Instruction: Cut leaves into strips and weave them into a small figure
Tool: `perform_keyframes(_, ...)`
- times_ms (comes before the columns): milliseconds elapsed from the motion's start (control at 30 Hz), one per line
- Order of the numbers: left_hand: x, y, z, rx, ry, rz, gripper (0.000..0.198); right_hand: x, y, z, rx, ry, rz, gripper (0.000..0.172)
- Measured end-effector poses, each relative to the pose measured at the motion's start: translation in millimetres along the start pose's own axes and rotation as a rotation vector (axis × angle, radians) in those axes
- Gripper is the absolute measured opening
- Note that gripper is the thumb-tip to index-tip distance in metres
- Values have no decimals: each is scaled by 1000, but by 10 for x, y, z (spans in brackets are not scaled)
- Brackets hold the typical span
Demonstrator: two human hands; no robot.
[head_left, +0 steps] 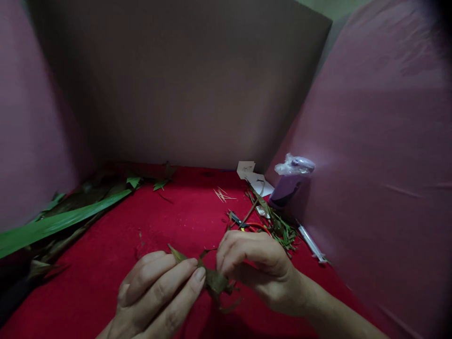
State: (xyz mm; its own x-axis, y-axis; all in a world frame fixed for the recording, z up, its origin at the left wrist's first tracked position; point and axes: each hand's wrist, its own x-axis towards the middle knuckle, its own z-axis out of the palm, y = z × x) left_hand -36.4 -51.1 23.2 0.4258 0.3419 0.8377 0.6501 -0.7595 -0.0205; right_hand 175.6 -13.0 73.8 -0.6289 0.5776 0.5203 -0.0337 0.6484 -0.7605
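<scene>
Leaf [216, 281]: dull green-brown, folded, ragged-ended | left hand [158, 293]: pinching it | right hand [271, 272]: bent, hold unclear

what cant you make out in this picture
All in the head view:
curled leaf piece: partly hidden by the left hand
red-handled tool: handles partly hidden behind the right hand
long green leaf: cut off by the left edge
white card: print too small to read
</scene>
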Motion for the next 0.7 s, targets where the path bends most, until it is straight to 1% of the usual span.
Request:
perform_keyframes(100,1,-4,15,20,17,-22,27,3,48,12,-137,40,-54,19)
perform_keyframes(167,3,-11,25,23,30,-30,28,-14,107,22,-140,67,-45,20)
perform_keyframes(333,14,-36,43,-8,44,-16,27,-111,256,52,81,126,75,21)
perform_keyframes(467,0,-51,54,-1,37,-29,27,-140,260,75,186,160,142,15)
perform_keyframes(533,-14,-73,59,8,23,-25,29,-140,242,85,228,179,154,12)
perform_keyframes(633,-32,-129,65,41,-8,41,31,-145,236,93,283,187,127,12)
perform_keyframes(700,-35,-163,71,72,-25,81,31,-152,247,94,273,191,102,13)
